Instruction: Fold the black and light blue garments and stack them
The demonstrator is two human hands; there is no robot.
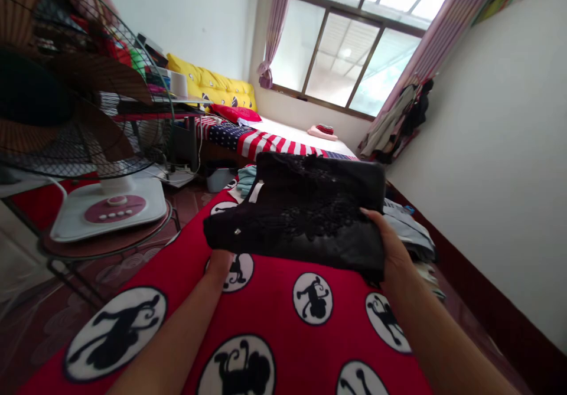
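Observation:
I hold a folded black lace garment (305, 212) up in front of me with both hands. My left hand (219, 263) is under its lower left edge, mostly hidden by the fabric. My right hand (390, 247) grips its right side, fingers on top of the cloth. Below the garment lies a red blanket (274, 330) printed with white circles holding black monkey figures.
A standing fan (88, 117) sits on a round stool at the left. A pile of folded clothes (410, 232) lies to the right of the blanket. Beyond is a bed with a stars-and-stripes cover (266, 141), a yellow headboard and a large window.

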